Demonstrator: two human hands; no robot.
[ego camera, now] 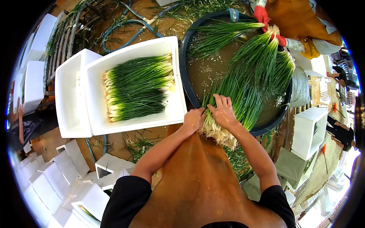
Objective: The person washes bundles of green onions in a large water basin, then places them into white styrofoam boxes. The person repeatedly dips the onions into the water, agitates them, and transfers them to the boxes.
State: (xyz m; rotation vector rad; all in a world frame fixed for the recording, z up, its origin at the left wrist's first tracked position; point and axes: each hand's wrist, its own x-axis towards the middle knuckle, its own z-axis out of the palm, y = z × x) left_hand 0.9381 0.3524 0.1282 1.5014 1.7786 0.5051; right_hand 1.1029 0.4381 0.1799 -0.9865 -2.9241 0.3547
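Observation:
Before me a large pile of green onions (241, 99) lies over the near rim of a round dark tub (186, 82), its white rooted ends toward my apron. My right hand (225, 111) is on the pile, with bent fingers and thumb gripping stalks near the pale bases. At the pile's left edge, by the tub rim, my left hand (194, 121) is curled; its fingertips are hidden, so what it holds is unclear. Muddy water (211, 65) fills the tub. To the left, a white foam box (131, 128) holds neatly layered green onions (137, 88).
Across the tub, a person's red-gloved hands (261, 17) hold green onion bunches (262, 42). Another foam box (68, 97) adjoins the filled one. A blue hose (125, 45) lies on the wet floor. Foam boxes (48, 182) are stacked lower left; another box (309, 134) stands right.

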